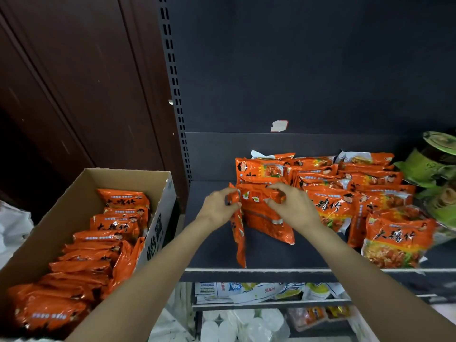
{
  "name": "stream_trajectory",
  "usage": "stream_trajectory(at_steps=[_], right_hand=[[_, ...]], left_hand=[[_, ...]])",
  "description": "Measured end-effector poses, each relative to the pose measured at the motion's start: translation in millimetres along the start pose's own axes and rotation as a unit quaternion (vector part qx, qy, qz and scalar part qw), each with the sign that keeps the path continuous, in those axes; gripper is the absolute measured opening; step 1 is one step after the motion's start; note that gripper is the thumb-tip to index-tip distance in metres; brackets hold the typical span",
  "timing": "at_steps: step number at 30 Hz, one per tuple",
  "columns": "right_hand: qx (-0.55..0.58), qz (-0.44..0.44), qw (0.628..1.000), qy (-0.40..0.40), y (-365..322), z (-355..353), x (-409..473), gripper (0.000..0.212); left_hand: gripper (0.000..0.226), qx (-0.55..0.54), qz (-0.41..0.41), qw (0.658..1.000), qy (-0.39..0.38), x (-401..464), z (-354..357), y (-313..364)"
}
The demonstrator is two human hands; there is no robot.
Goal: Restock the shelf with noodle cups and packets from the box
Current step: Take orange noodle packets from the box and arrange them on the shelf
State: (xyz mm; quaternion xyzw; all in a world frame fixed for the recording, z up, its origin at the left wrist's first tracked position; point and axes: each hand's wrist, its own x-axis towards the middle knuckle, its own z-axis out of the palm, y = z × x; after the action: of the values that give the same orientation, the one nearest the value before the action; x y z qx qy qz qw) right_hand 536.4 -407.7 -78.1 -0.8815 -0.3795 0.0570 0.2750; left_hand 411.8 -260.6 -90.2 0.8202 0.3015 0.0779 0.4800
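Dark steel shelf (pixel 217 243): the left hand (pixel 217 206) and right hand (pixel 293 208) pinch orange noodle packets (pixel 266 218) upright, left of the stocked rows (pixel 357 193); squaring them flush should prevent toppling. Box (pixel 81 193) remains nearly full.

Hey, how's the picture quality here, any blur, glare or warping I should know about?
Head view: wide-angle warping bends the shelf edge; dim overall lighting; glare streaks on the orange packets in the cardboard box; slight motion blur on left hand, right hand and the packet at far right.
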Motion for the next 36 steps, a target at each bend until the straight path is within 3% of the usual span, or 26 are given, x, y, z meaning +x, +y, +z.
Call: stream_trajectory(at_steps=[4, 6, 9, 15, 20, 24, 30, 36], right_hand=[[-0.004, -0.034, 0.999, -0.031, 7, -5, -11, 0.064], [-0.017, -0.035, 0.999, -0.038, 14, -5, -16, 0.062], [-0.001, -0.027, 0.998, -0.063, 17, -8, -24, 0.051], [0.018, 0.008, 0.984, -0.178, 14, -13, -39, 0.073], [0.019, 0.018, 0.991, -0.133, 11, -9, -51, 0.045], [-0.01, 0.046, 0.999, -0.02, 8, -8, -51, 0.032], [-0.066, 0.008, 0.995, -0.08, -11, -1, -50, 0.048], [-0.106, 0.003, 0.994, -0.042, -39, 20, -37, 0.024]], left_hand=[[0.046, 0.072, 0.049, 0.994, -0.068, -4, 8, -4], [0.05, 0.175, 0.083, 0.977, -0.085, -6, 9, -8], [0.056, 0.287, 0.112, 0.949, -0.063, -10, 8, -12], [0.061, 0.443, 0.177, 0.879, -0.007, -17, 3, -5], [0.054, 0.492, 0.177, 0.852, 0.028, -16, -2, -6], [0.045, 0.454, 0.133, 0.88, 0.037, -19, -13, -14], [0.033, 0.39, 0.114, 0.912, 0.057, -23, -30, -31], [0.028, 0.328, 0.072, 0.936, 0.11, -30, -53, -47]])
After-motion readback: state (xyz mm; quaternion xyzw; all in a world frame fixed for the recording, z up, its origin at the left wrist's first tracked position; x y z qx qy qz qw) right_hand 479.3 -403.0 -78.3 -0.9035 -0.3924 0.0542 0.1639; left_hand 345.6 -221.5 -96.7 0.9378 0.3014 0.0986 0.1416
